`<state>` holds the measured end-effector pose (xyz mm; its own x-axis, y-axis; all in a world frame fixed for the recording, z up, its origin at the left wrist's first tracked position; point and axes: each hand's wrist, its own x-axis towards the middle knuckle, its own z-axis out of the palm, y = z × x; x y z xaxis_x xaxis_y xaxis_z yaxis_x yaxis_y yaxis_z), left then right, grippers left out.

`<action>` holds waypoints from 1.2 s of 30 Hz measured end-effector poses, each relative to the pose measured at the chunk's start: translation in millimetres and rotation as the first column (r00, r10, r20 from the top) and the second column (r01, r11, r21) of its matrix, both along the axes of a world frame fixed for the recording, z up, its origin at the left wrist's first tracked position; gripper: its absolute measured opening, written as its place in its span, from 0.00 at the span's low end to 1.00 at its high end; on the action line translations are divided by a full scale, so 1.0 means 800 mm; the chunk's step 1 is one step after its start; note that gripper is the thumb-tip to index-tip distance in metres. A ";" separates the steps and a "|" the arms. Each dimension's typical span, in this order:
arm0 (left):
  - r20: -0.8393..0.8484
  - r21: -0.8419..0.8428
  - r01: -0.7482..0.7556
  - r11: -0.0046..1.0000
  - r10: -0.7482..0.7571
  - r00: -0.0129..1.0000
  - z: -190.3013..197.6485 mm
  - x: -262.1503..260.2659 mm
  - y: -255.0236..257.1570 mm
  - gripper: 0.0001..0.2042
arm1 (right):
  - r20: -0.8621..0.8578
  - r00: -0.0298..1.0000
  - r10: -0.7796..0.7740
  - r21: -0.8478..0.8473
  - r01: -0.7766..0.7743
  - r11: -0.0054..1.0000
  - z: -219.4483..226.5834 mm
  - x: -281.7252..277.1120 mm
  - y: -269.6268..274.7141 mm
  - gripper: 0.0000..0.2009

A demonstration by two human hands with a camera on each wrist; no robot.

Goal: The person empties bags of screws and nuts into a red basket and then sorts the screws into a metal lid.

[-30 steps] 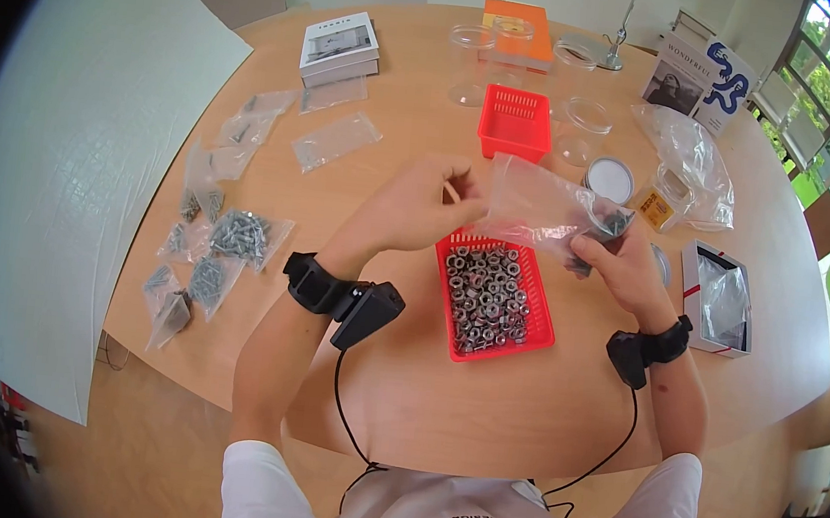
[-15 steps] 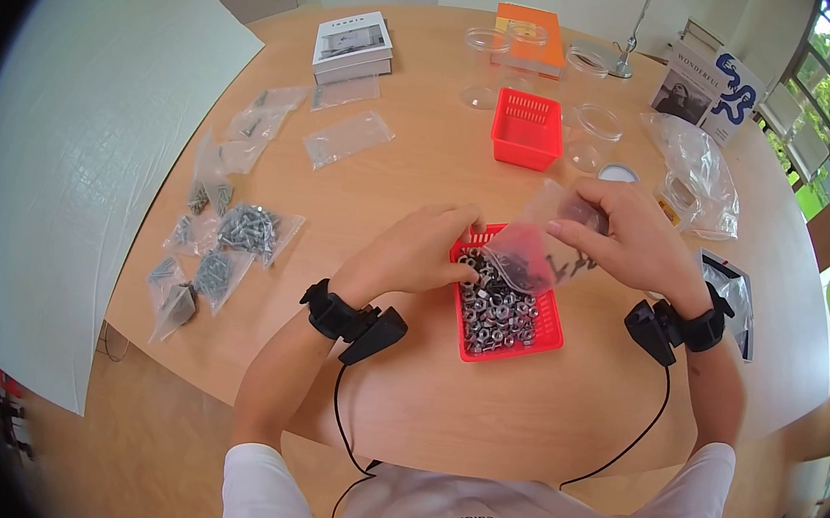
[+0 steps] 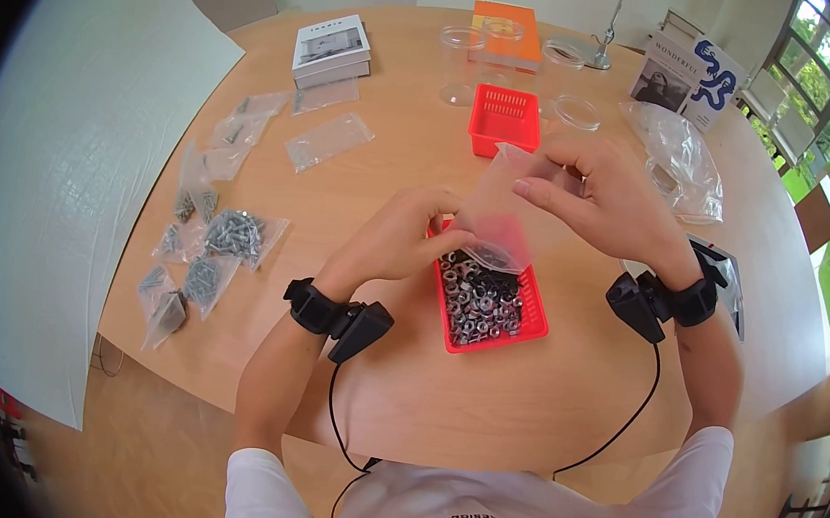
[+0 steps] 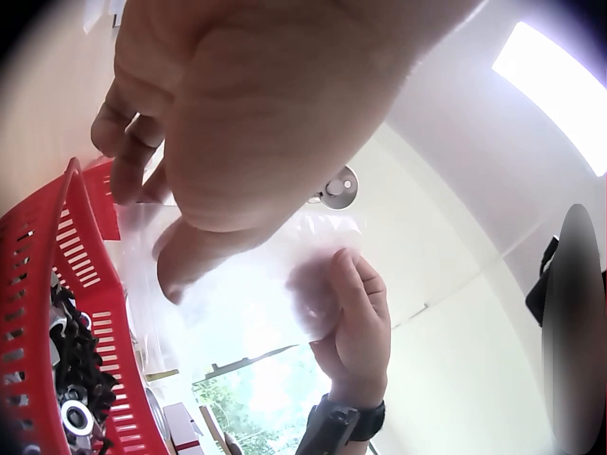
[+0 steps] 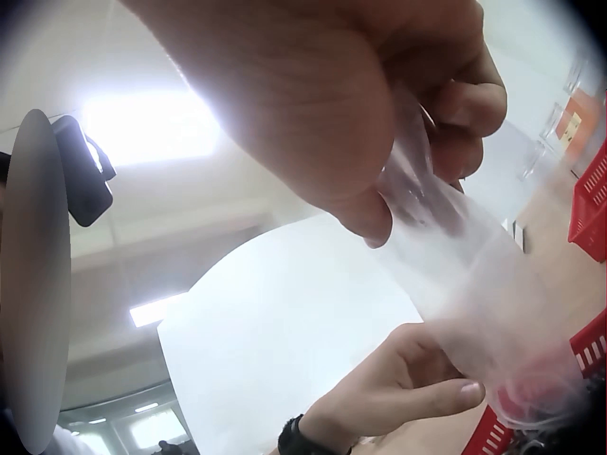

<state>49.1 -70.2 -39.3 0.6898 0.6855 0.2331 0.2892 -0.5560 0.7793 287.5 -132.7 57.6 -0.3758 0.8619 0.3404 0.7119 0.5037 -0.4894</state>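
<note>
A clear plastic bag (image 3: pixel 497 199) hangs tilted, mouth down, above the red basket (image 3: pixel 539 323) of silvery nuts (image 3: pixel 477 323) and dark pieces. My right hand (image 3: pixel 609 200) grips the raised end of the bag (image 5: pixel 474 265), which looks emptied. At the basket's far left corner, my left hand (image 3: pixel 399 236) pinches the side of the bag near its mouth. In the left wrist view, dark pieces (image 4: pixel 81 351) lie in the basket beside the left hand (image 4: pixel 247 114). The right wrist view shows the bag bunched inside the right hand (image 5: pixel 332 104).
An empty red basket (image 3: pixel 504 126) stands beyond the hands, near clear round containers (image 3: pixel 459 69). Bags of screws (image 3: pixel 236 234) lie on the left, below a white book (image 3: pixel 331 49). On the right are a crumpled plastic bag (image 3: pixel 680 155) and a partly hidden box (image 3: pixel 723 274).
My right hand has lifted and turned the bag over, mouth down. Dark pieces from it now lie on the nuts. My left hand has moved down and left, to the basket's edge.
</note>
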 end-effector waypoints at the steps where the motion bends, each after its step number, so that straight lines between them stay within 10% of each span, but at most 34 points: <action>1: 0.021 0.006 -0.006 1.000 0.006 1.000 0.000 0.001 0.001 0.09 | -0.017 1.000 -0.006 -0.021 0.005 1.000 0.002 0.005 -0.003 0.11; 10: 0.071 0.005 -0.026 1.000 0.025 0.997 0.006 0.009 0.001 0.06 | -0.342 0.913 -0.223 -0.182 0.168 0.969 -0.014 0.060 -0.006 0.12; 16: 0.400 -0.170 -0.109 0.979 0.170 0.901 -0.014 0.034 0.007 0.09 | -0.738 0.640 -0.214 -0.236 0.052 0.970 -0.055 0.049 -0.014 0.23; 25: 0.517 -0.440 0.142 0.886 0.121 0.847 0.008 0.059 -0.021 0.09 | -0.497 0.864 -0.079 -0.270 -0.068 0.960 -0.076 0.054 -0.002 0.17; 31: 0.545 -0.423 0.144 0.894 0.125 0.829 0.001 0.068 -0.014 0.09 | -0.919 0.386 -0.077 -0.130 -0.113 0.985 -0.083 0.016 0.000 0.14; 36: 0.591 -0.410 0.120 0.904 0.163 0.790 0.009 0.081 -0.025 0.07 | -0.864 0.495 -0.096 -0.153 -0.076 0.985 -0.095 0.004 -0.002 0.10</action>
<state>114.2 -90.0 -32.0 0.4872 0.8242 0.2887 -0.3068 -0.1479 0.9402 290.5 -134.6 -18.3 0.0430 0.9333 0.3564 -0.1098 0.3590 -0.9268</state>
